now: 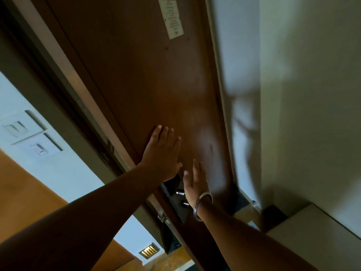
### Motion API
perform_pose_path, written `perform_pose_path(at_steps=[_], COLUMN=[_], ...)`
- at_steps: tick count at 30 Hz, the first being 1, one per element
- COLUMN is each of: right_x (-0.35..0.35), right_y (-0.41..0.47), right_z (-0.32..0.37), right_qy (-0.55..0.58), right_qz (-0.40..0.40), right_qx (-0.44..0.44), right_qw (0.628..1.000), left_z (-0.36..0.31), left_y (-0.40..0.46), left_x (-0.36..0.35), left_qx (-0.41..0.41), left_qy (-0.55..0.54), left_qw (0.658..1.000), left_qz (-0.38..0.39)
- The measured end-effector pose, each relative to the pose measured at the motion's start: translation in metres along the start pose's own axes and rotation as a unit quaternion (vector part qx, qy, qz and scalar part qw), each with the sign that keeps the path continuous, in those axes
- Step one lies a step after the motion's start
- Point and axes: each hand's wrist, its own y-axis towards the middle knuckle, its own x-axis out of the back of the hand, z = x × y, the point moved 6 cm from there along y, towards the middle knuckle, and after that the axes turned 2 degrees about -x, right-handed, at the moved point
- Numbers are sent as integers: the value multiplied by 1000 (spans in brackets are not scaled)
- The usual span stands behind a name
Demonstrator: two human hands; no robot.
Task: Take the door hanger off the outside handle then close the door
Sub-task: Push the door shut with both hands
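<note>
The dark brown door [148, 79] fills the middle of the tilted head view. My left hand [162, 151] lies flat on it near its latch edge, fingers spread and empty. My right hand [196, 180] is also flat against the door just right of the left one, with a silver bangle on the wrist. A black lock plate [177, 200] with two metal studs sits under and between my wrists. A white card [171, 18] hangs on the door's inner face near the top. The outside handle is hidden.
The door frame [64, 98] runs diagonally at the left, with a narrow gap to the door edge. Wall switches [29, 133] sit on the white wall at far left. A pale wall [308, 94] is at the right, with a light-coloured ledge [316, 231] at lower right.
</note>
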Motion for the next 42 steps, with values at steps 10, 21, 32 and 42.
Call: perform_pose_path(at_steps=[10, 21, 32, 42], right_x=[-106, -178, -246, -286], right_y=[66, 214, 306, 351], right_z=[34, 172, 234, 245], right_qy=[-189, -300, -364, -441], right_qz=[103, 51, 13, 33], right_qx=[108, 417, 470, 415], right_qw=[970, 857, 804, 795], left_z=[98, 201, 275, 317], left_y=[-22, 20, 78, 127], left_x=[-112, -217, -302, -359], left_qx=[144, 385, 482, 454], left_qy=[-39, -141, -231, -324], left_qw=[985, 904, 843, 827], left_qz=[-84, -119, -63, -74])
